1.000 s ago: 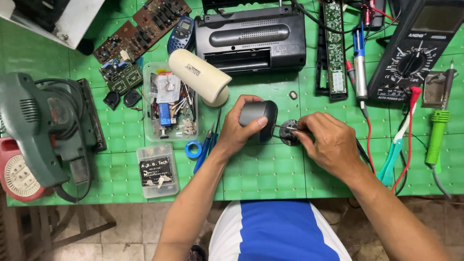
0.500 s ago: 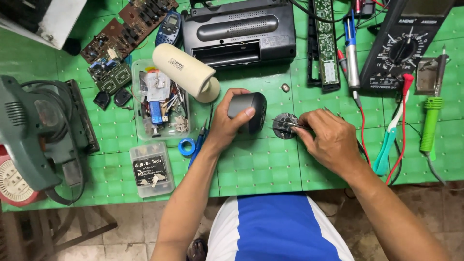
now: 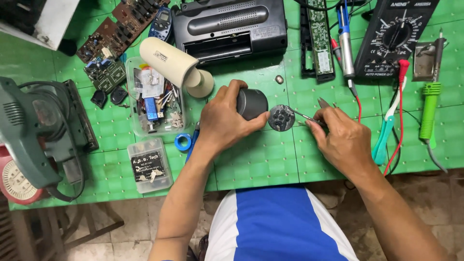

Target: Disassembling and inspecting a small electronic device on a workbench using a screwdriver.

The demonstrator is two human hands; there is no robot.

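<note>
The left hand [image 3: 224,118] is curling around a dark grey cylinder [image 3: 251,103], thumb and fingers pressed against its sides, holding it on its side just above the green cutting mat [image 3: 261,159] near the middle of the bench. Just beside the cylinder's open end, a round dark disc with holes [image 3: 281,118] is facing up toward the camera, touching or nearly touching the left fingertips. The right hand [image 3: 340,140] is pinching a thin metal tool [image 3: 302,114] between thumb and forefinger, and the tool's tip is reaching onto the disc's edge; whether it is tweezers or a small driver is hard to tell. Left of the hands, a blue ring of tape [image 3: 183,142] is lying on the mat, with a clear plastic tray of small parts [image 3: 154,99] behind it and a small lidded parts box [image 3: 150,164] nearer the bench edge. A cream-coloured tube-shaped housing [image 3: 171,62] is resting tilted across the tray. Behind the hands a black radio [image 3: 229,26] is sitting with its back compartment open. To the right, a black multimeter [image 3: 394,36] is lying with red probe leads trailing down, and a green-handled soldering iron [image 3: 429,108] is lying well apart from the right hand. At the far left a green power sander [image 3: 34,130] is occupying the bench corner.
</note>
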